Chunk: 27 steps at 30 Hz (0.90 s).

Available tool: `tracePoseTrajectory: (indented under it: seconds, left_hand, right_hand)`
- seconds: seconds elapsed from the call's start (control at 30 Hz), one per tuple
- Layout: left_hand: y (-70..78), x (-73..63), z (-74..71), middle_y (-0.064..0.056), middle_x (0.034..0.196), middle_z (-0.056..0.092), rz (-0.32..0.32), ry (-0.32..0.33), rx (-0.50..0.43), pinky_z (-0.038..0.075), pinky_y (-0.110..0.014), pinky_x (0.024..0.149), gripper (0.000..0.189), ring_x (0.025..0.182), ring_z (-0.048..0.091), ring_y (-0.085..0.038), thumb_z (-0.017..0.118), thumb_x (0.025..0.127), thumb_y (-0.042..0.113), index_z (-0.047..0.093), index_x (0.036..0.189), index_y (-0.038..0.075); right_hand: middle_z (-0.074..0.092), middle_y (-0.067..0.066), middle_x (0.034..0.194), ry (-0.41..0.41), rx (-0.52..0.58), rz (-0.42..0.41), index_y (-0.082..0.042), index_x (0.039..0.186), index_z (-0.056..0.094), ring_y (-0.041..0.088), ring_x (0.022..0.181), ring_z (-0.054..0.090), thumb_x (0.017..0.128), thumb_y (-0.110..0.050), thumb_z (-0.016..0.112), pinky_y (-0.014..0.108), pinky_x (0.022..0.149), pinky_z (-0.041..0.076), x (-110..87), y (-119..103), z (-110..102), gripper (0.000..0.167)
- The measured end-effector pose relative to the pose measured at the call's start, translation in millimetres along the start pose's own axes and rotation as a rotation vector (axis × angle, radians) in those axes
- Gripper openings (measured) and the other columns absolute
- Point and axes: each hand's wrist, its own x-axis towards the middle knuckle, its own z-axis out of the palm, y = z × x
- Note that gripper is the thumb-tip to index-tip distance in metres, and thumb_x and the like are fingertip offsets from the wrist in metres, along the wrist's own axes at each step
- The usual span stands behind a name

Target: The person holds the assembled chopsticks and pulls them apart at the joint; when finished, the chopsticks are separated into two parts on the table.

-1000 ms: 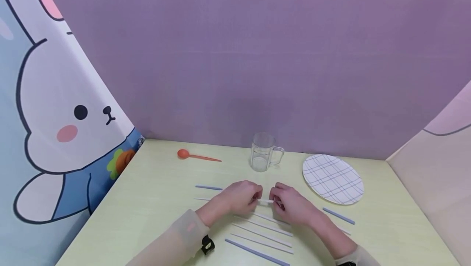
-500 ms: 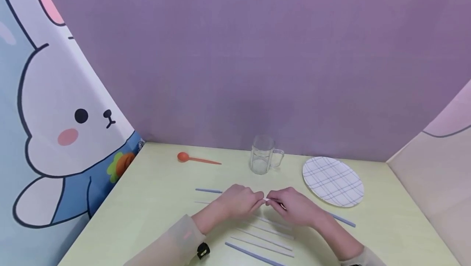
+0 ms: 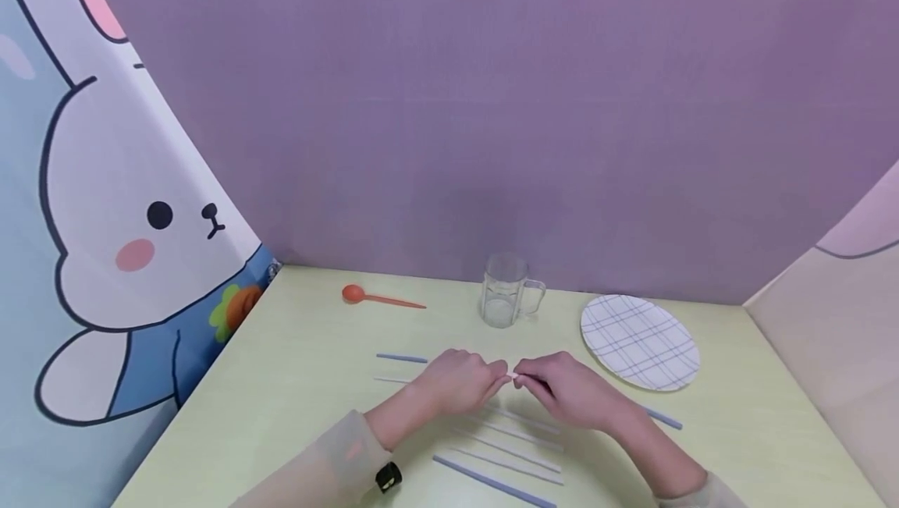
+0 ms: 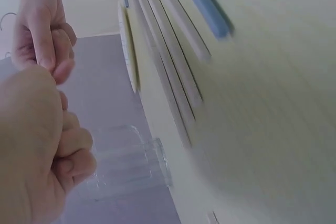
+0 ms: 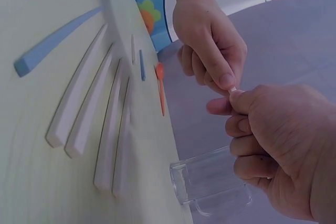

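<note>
Both hands meet fingertip to fingertip above the middle of the table. Between thumb and finger, my left hand point(image 3: 460, 383) pinches one end of a small white piece point(image 5: 232, 91). My right hand point(image 3: 572, 392) pinches its other end. Only a short bit shows, the rest being hidden in the fingers, so I cannot tell what it is. Below the hands several white chopsticks point(image 3: 516, 440) lie roughly side by side, with a blue chopstick point(image 3: 492, 481) nearest me. In the right wrist view, the white chopsticks point(image 5: 79, 95) show square, thick ends.
Behind the hands stands a clear glass mug point(image 3: 500, 301), handle to the right. An orange spoon point(image 3: 379, 300) lies at the back left, a checked plate point(image 3: 639, 342) at the right. Blue stick ends show beside the left forearm point(image 3: 402, 357) and right forearm point(image 3: 662, 417).
The hands have drawn together and the fingertips now pinch more closely. Less of the white piece shows between them than a second ago. The things on the table lie as before.
</note>
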Motion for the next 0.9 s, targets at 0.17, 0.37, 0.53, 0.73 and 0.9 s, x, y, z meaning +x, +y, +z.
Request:
tracePoseTrajectory:
  seconds: [0.17, 0.37, 0.53, 0.73, 0.9]
  left_hand:
    - [2.6, -2.9, -4.2, 0.011, 0.059, 0.032, -0.018, 0.0, -0.004, 0.031, -0.023, 0.049, 0.037, 0.05, 0.033, -0.005, 0.041, 0.116, 0.037, 0.053, 0.086, 0.019]
    - [1.5, -8.7, -8.6, 0.011, 0.057, 0.03, 0.044, 0.023, 0.024, 0.031, -0.024, 0.048, 0.038, 0.049, 0.033, -0.006, 0.042, 0.115, 0.036, 0.054, 0.084, 0.019]
    - [2.3, -9.0, -10.9, 0.011, 0.057, 0.029, 0.04, 0.032, 0.002, 0.03, -0.021, 0.048, 0.038, 0.049, 0.03, -0.004, 0.042, 0.116, 0.035, 0.054, 0.084, 0.019]
    - [5.9, -9.3, -11.1, 0.011, 0.058, 0.029, 0.014, 0.04, 0.015, 0.029, -0.02, 0.047, 0.036, 0.049, 0.03, -0.004, 0.045, 0.115, 0.034, 0.053, 0.083, 0.018]
    - [9.9, -9.5, -11.0, 0.011, 0.058, 0.03, 0.027, 0.03, 0.031, 0.03, -0.022, 0.047, 0.037, 0.049, 0.031, -0.005, 0.045, 0.115, 0.035, 0.053, 0.083, 0.019]
  right_hand:
    - [0.058, -0.014, 0.076, 0.0, -0.018, -0.038, -0.02, 0.099, 0.074, -0.01, 0.066, 0.039, 0.107, -0.01, 0.063, 0.014, 0.066, 0.045, 0.5, -0.1, -1.5, 0.017]
    - [0.075, -0.007, 0.091, -0.033, -0.056, -0.138, -0.016, 0.107, 0.077, -0.009, 0.079, 0.055, 0.105, -0.005, 0.064, 0.012, 0.074, 0.052, 0.5, 0.3, -6.7, 0.017]
    - [0.076, -0.009, 0.094, -0.017, -0.048, -0.145, -0.015, 0.11, 0.078, -0.008, 0.08, 0.057, 0.104, -0.004, 0.065, 0.012, 0.075, 0.053, 0.9, -0.1, -8.8, 0.018]
    - [0.07, -0.012, 0.087, 0.01, -0.035, -0.138, -0.016, 0.107, 0.078, -0.01, 0.073, 0.048, 0.104, -0.005, 0.065, 0.01, 0.072, 0.048, -0.4, -2.0, -7.5, 0.017]
    - [0.065, -0.015, 0.083, 0.016, -0.035, -0.158, -0.018, 0.103, 0.076, -0.011, 0.072, 0.045, 0.104, -0.006, 0.066, 0.007, 0.07, 0.045, -4.3, -3.1, -7.6, 0.016]
